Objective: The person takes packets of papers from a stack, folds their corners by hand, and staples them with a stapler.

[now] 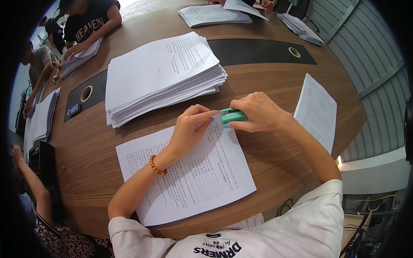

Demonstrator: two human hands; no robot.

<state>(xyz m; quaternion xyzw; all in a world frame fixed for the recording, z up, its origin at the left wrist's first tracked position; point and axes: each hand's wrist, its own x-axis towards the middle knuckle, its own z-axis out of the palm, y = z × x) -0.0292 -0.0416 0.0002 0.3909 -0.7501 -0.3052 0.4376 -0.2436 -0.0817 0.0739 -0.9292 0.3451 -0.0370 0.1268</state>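
A green stapler [233, 116] is gripped in my right hand [257, 112], at the far right corner of a printed sheet or thin set of sheets [202, 172] in front of me. My left hand [192, 124], with a bead bracelet [157, 165] on its wrist, pinches at that same corner, its fingertips beside the stapler's jaw. Whether the stapler's jaws have the paper between them is hard to make out. Just beyond my hands lies a tall stack of printed paper [163, 77], its layers slightly uneven.
A printed paper set [316, 112] lies to the right on the wooden table [90, 172]. More papers [215, 15] are at the far side. Round cable holes [86, 93] and a small blue box [74, 109] are on the dark strip. Other people [88, 26] handle papers at the left.
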